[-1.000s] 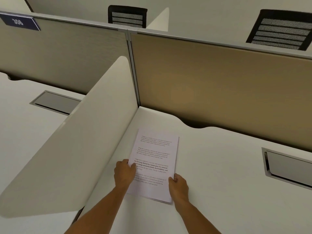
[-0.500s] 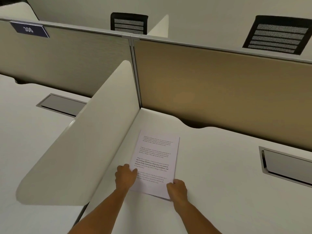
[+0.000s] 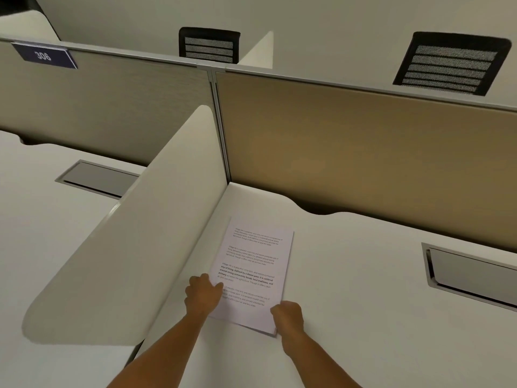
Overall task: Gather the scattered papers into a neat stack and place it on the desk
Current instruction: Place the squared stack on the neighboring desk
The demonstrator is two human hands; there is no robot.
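A neat stack of printed papers lies flat on the white desk, close to the left divider. My left hand grips the stack's lower left edge, thumb on the top sheet. My right hand is curled around the stack's near right corner. Both forearms reach in from the bottom of the view. The sheets look squared up, with only a thin sliver of lower pages showing at the near edge.
A curved white side divider stands just left of the papers. A tan back panel closes the far side. A grey cable tray is set into the desk at right. Two black chair backs show beyond the partition.
The stack has stayed flat on the desk. My right hand slid slightly down toward the near right corner. The view shifted a little to the left.
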